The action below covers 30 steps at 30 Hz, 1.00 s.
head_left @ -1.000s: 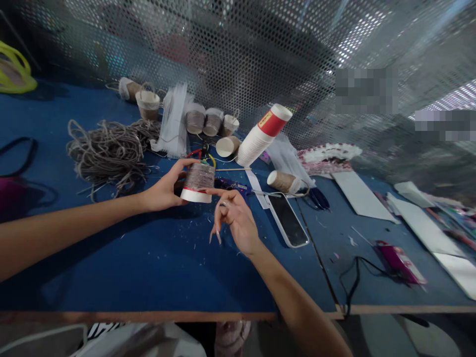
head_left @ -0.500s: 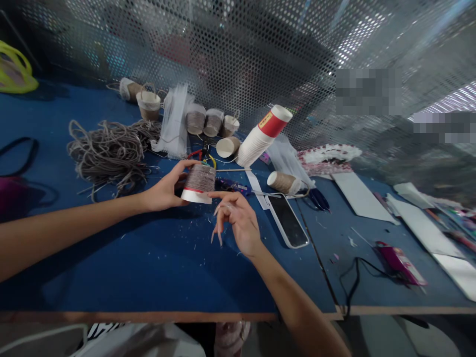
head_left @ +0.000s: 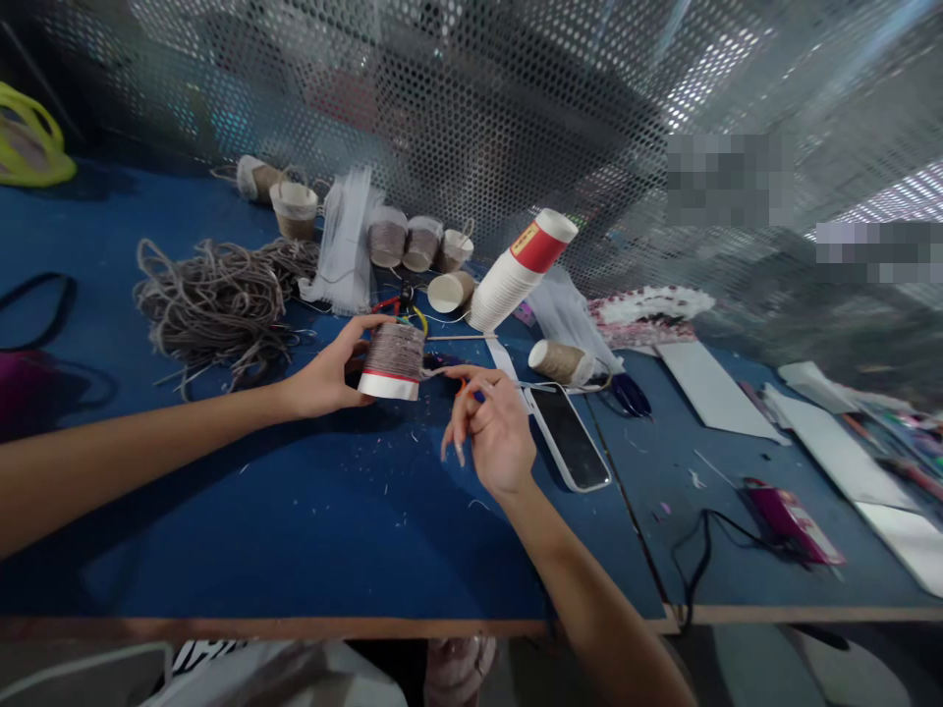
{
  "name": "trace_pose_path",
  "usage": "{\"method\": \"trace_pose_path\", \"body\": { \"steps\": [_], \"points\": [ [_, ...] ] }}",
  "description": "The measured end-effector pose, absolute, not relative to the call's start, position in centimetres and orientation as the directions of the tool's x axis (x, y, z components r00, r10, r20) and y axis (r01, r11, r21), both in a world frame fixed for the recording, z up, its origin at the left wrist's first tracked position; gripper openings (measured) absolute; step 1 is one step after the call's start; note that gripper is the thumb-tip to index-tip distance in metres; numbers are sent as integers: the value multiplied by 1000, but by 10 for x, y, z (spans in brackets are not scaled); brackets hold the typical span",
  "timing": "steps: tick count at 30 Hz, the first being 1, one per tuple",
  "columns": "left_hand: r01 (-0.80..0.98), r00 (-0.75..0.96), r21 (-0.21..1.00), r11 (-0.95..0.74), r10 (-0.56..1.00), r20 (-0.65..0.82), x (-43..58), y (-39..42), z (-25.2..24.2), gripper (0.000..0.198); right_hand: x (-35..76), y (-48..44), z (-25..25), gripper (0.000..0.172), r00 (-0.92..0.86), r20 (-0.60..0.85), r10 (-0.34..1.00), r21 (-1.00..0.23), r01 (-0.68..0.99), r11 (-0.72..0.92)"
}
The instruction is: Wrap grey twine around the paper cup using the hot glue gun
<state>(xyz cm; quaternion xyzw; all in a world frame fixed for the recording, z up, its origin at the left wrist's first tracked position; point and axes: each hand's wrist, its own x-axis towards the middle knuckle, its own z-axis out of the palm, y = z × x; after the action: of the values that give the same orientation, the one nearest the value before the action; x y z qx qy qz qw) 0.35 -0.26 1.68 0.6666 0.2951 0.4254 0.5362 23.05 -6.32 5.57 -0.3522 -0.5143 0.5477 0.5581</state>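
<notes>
The left hand (head_left: 328,378) grips a yarn-wrapped cup (head_left: 396,352), thumb and fingers bent around it, over the blue surface (head_left: 316,540) — white rim (head_left: 389,387) downward. The right hand (head_left: 499,437) hangs just beside it, loosely curled — whether it pinches the thin strand (head_left: 434,371) there, I cannot tell.

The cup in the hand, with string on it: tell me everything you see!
The cup looks like paper, wound in rows of grey-brown cord. A red line and a white band show at its wider end, which faces down, slightly tilted. The left grip holds its side over the blue table. A strand seems to run from it toward the right grip. Its inside is hidden.
</notes>
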Motion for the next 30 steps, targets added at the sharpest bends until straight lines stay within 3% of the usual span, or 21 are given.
{"method": "trace_pose_path", "body": {
  "steps": [4, 9, 13, 20, 24, 26, 30],
  "points": [
    [-62, 472, 968, -242, 848, 242, 4, -3, 18, 87, 226, -67, 56, 26, -329, 101, 939, -973, -231, 24],
    [0, 441, 939, -344, 843, 309, 5, -2, 16, 84, 232, -60, 55, 25, -131, 123, 984, -951, -298, 79],
    [143, 429, 877, -458, 828, 362, 0, 0, 16, 87, 238, -56, 61, 29, -175, 77, 982, -927, -374, 6],
    [486, 417, 815, -317, 903, 103, -5, 6, 28, 91, 237, -60, 73, 33, -338, 21, 941, -898, -421, -131],
    [480, 496, 774, -413, 855, 149, -5, 0, 46, 103, 234, -61, 75, 38, -413, -5, 911, -893, -408, -190],
    [461, 558, 750, -474, 812, 170, -6, -6, 59, 94, 233, -62, 75, 38, -461, 8, 887, -889, -409, -205],
    [441, 566, 631, -639, 743, 357, -8, -14, 81, 51, 231, -63, 73, 41, -556, 50, 830, -884, -411, -222]
  ]
}}
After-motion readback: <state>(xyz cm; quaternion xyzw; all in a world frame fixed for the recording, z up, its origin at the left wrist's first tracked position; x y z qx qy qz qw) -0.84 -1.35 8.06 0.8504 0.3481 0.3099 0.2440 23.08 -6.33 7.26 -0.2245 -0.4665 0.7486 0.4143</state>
